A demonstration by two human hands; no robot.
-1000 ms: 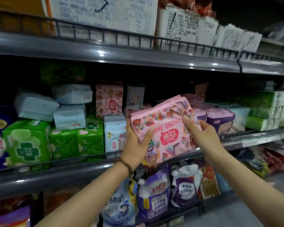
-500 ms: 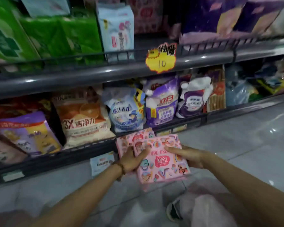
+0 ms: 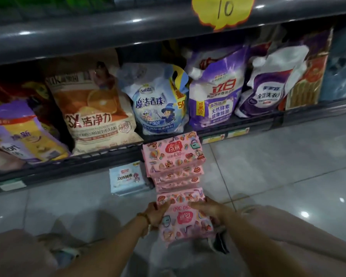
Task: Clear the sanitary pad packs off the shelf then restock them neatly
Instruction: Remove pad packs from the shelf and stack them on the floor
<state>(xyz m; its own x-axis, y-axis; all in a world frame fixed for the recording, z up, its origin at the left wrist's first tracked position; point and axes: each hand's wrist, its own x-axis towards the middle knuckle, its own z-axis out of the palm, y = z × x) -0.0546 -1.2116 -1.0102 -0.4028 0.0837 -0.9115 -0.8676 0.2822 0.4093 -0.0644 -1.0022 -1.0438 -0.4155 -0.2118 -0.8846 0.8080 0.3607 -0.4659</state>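
Pink plastic wrap, printed with small cartoon shapes: the pink pack (image 3: 185,220), clamped from both sides low over the tiled floor (image 3: 278,176). Left hand (image 3: 158,212) on its left edge, fingers curled round the rim, thumb on the printed face; beaded bracelet (image 3: 143,215) at that wrist. Right hand (image 3: 208,208) on the right edge, fingers bent over the upper part of the face. Printing upside down as seen from above the hands. Bottom edge on the tiles or just above them: cannot tell.

Just beyond the fingertips, a row of pink packs (image 3: 174,158) in the same print, standing on edge on the floor one behind another, reaching from the hands to the foot of the shelf (image 3: 68,168). Held pack right at the near end of that row; touching it or not, unclear. Beyond the left hand and a little to its outer side, a pale blue pack (image 3: 127,177), also on the floor, against the shelf foot and just beside the pink row.

Farther off, above the row, detergent on the bottom shelf: an orange bag (image 3: 94,110) out past the left hand, a blue pouch (image 3: 158,104) straight ahead, a purple pouch (image 3: 214,96) and a white-and-purple pouch (image 3: 268,86) out past the right hand. Highest up, a yellow price tag (image 3: 224,11) marked 10, fixed to the upper shelf edge (image 3: 108,33).
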